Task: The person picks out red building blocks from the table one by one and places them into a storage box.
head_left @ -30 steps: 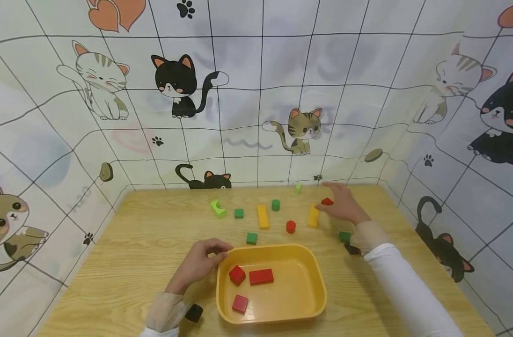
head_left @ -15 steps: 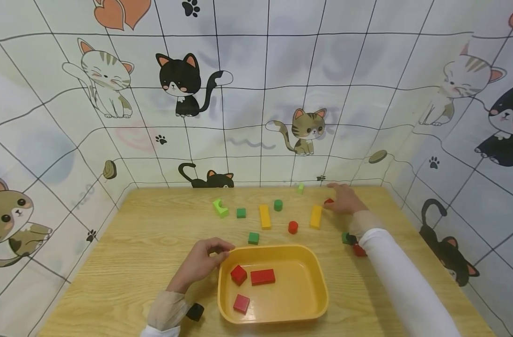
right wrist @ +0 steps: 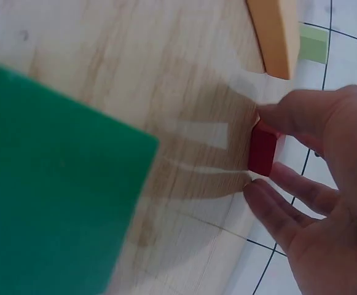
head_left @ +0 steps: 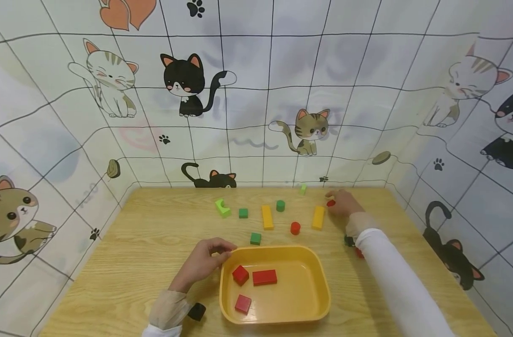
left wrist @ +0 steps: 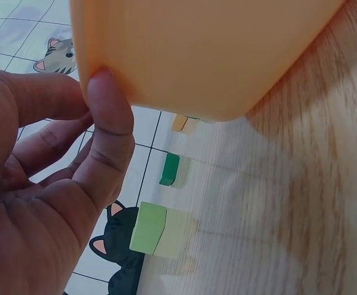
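Observation:
At its far left corner, the yellow plastic tray [head_left: 275,317] has its rim pinched between the thumb and fingers of my left hand [head_left: 203,262]; the left wrist view shows the tray wall [left wrist: 184,55] close up. Inside lie a red cube [head_left: 240,275], a long red block [head_left: 264,277] and a pinkish-red block [head_left: 243,304]. Toward the back right, my right hand [head_left: 345,204] holds a small red block [right wrist: 263,149], with thumb and fingertips on either side of it. The block still appears to be down on the table.
Two yellow bars [head_left: 318,217], a red cylinder [head_left: 295,228], a green cylinder [head_left: 280,206], several green blocks [head_left: 255,238] and a light green arch [head_left: 223,208] lie on the wooden table. A black block [head_left: 196,311] is beside the left wrist. Cat-print cloth walls enclose the table.
My right hand has moved to the small red block and its fingers have drawn in around it. The left hand stays on the tray rim. The head view has shifted slightly.

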Demonstrator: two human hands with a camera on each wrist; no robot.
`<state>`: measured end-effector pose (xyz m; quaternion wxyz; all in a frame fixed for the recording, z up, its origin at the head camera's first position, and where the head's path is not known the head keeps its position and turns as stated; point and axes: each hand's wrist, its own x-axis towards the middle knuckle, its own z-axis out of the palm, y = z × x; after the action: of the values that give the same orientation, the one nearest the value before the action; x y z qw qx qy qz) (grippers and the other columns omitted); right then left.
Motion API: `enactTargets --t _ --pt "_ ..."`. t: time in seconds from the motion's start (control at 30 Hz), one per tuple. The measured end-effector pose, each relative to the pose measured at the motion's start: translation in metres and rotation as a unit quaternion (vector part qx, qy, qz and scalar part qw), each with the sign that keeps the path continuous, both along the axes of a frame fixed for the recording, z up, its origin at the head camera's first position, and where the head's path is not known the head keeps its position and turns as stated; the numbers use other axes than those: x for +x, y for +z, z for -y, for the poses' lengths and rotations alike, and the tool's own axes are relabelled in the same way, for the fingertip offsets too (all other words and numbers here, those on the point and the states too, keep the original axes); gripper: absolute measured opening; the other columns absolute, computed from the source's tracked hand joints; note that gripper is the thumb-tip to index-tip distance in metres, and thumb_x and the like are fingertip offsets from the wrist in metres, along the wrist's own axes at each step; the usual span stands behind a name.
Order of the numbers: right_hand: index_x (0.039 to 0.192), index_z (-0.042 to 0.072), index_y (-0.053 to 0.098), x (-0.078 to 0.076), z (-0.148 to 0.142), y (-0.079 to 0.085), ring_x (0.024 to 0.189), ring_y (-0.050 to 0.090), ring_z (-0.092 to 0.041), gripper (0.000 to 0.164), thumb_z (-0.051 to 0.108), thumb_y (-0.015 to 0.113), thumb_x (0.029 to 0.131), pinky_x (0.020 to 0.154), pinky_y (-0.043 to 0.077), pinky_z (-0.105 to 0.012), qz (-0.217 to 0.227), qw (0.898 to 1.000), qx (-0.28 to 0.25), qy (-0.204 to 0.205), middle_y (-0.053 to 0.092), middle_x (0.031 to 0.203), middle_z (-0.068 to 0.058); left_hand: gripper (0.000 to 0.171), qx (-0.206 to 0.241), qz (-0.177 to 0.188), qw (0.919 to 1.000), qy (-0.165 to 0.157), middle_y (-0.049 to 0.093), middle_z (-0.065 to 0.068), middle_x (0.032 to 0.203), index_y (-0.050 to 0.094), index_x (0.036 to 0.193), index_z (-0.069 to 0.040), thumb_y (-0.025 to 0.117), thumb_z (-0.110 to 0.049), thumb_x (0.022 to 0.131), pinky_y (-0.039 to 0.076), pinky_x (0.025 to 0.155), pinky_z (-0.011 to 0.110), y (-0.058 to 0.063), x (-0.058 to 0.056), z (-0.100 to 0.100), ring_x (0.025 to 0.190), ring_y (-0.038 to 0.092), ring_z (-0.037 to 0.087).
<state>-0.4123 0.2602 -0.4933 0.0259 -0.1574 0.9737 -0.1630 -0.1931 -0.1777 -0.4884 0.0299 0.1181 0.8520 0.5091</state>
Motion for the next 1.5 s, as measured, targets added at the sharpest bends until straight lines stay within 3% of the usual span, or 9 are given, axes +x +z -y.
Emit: enactTargets --t 0.23,0.4,0.7,1.0,1.33,1.5 --pt "0.112 -0.002 0.070 -0.002 -0.001 -0.001 0.094 0.054 -0.035 0.039 0.000 0.060 0.074 0.089 0.045 -0.049 -0.008 1.000 0.005 0.018 0.064 0.103 -0.021 0.018 0.002 0.002 1.0000 -0.001 0.070 0.001 0.107 0.075 0.108 -0.010 0.065 -0.008 0.094 0.056 0.068 0.027 0.001 0.001 0.000 0.094 0.062 0.021" --pt "0.107 -0.003 0.071 -0.002 -0.002 -0.001 0.092 0.055 -0.036 0.035 -0.001 0.060 0.074 0.088 0.046 -0.050 -0.019 0.999 0.005 0.028 0.067 0.100 -0.021 0.018 -0.006 0.003 1.0000 0.001 0.070 0.000 0.107 0.075 0.108 -0.011 0.065 -0.008 0.094 0.056 0.070 0.026 0.001 0.000 -0.001 0.096 0.063 0.020" --pt "0.110 -0.004 0.070 0.003 -0.003 0.001 0.098 0.057 -0.037 0.033 0.000 0.061 0.079 0.092 0.045 -0.053 -0.006 1.000 -0.014 0.010 0.066 0.106 -0.022 0.018 -0.009 0.003 1.0000 0.002 0.070 -0.001 0.107 0.075 0.107 -0.012 0.065 -0.008 0.093 0.055 0.072 0.026 0.000 0.000 -0.001 0.097 0.063 0.019" --pt "0.109 -0.005 0.071 0.006 -0.008 0.005 0.094 0.060 -0.036 0.030 0.002 0.061 0.081 0.089 0.048 -0.051 -0.030 0.999 -0.030 0.018 0.069 0.101 -0.020 0.017 -0.009 0.003 0.9999 0.002 0.070 -0.001 0.106 0.075 0.108 -0.011 0.065 -0.010 0.094 0.056 0.070 0.026 0.000 0.000 -0.001 0.095 0.063 0.019" --pt "0.116 -0.007 0.068 0.014 -0.009 0.024 0.101 0.058 -0.037 0.035 0.002 0.063 0.082 0.093 0.046 -0.052 -0.037 0.998 -0.052 0.010 0.066 0.112 -0.024 0.017 -0.010 -0.005 0.9999 0.002 0.070 -0.001 0.104 0.075 0.107 -0.011 0.065 -0.009 0.093 0.056 0.070 0.027 0.001 0.000 -0.001 0.093 0.062 0.019" --pt "0.115 -0.006 0.069 0.019 -0.005 0.032 0.093 0.057 -0.034 0.034 0.004 0.065 0.083 0.086 0.048 -0.048 -0.053 0.997 -0.042 0.022 0.066 0.103 -0.021 0.017 0.001 0.007 1.0000 0.000 0.070 0.000 0.105 0.074 0.108 -0.010 0.065 -0.008 0.094 0.056 0.067 0.027 0.000 0.001 -0.001 0.091 0.062 0.020"
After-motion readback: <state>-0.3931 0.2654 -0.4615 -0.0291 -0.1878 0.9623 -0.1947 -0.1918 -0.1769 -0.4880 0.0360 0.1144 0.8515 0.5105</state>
